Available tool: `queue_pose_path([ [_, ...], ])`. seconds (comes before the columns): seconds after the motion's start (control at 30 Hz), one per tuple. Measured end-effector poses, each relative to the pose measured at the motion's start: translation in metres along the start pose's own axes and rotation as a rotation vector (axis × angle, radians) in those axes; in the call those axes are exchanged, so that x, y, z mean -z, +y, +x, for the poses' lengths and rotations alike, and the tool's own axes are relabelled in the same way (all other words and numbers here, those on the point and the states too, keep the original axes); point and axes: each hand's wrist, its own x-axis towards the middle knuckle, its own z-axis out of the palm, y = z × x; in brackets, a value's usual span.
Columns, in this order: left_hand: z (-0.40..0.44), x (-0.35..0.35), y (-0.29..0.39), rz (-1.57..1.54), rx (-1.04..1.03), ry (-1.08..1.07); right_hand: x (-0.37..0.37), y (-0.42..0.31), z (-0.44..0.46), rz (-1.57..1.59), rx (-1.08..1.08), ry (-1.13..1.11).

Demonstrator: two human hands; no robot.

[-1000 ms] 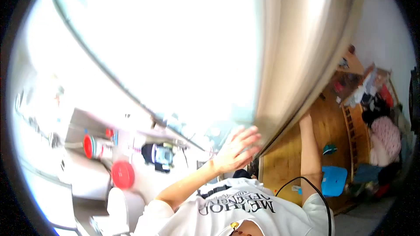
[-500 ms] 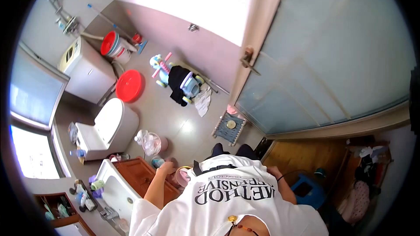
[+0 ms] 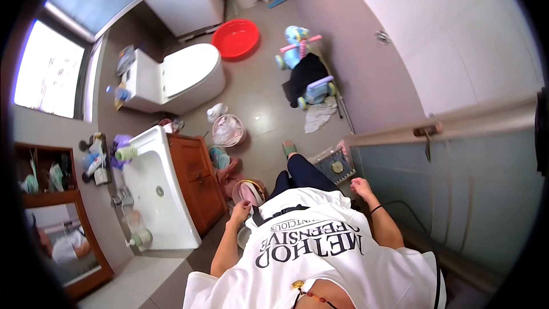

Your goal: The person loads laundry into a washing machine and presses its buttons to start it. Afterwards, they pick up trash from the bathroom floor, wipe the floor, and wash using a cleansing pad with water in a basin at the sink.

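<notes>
My left hand hangs beside my waist, near a basket with pink cloth in it; its fingers look curled, and whether it holds anything is too small to make out. On the other side, my right hand is raised with bent fingers near the small woven stool and the frosted glass door. A black band circles that wrist. Neither hand visibly touches the door handle.
A white sink on a brown cabinet stands at the left. Beyond are a lined bin, a toilet, a red basin and a ride-on toy with black cloth.
The view has turned and moved further into the bathroom. The door now stands lower right, behind my right hand. Earlier my left hand was raised by the door; now it hangs low.
</notes>
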Motion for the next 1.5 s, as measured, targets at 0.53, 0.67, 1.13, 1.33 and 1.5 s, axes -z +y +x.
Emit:
queue_pose_path([
  [0.53,-0.097,0.182,0.255,-0.679,-0.250,0.841,0.012,-0.210,0.174,-0.362,0.069,-0.467],
  [0.67,-0.164,0.256,0.381,-0.656,-1.332,1.163,0.012,-0.277,0.252,-0.629,0.164,-0.351],
  [1.13,-0.181,0.331,0.423,-0.915,-2.040,0.562,-0.096,-0.342,0.142,-0.739,0.539,-0.651],
  [1.33,-0.172,0.327,0.415,-1.044,-1.917,0.487,-0.011,-0.263,0.147,-0.740,0.193,-0.563],
  [1.5,-0.156,0.335,0.442,-1.060,-1.973,0.618,0.024,-0.260,0.165,-0.922,0.018,-0.552],
])
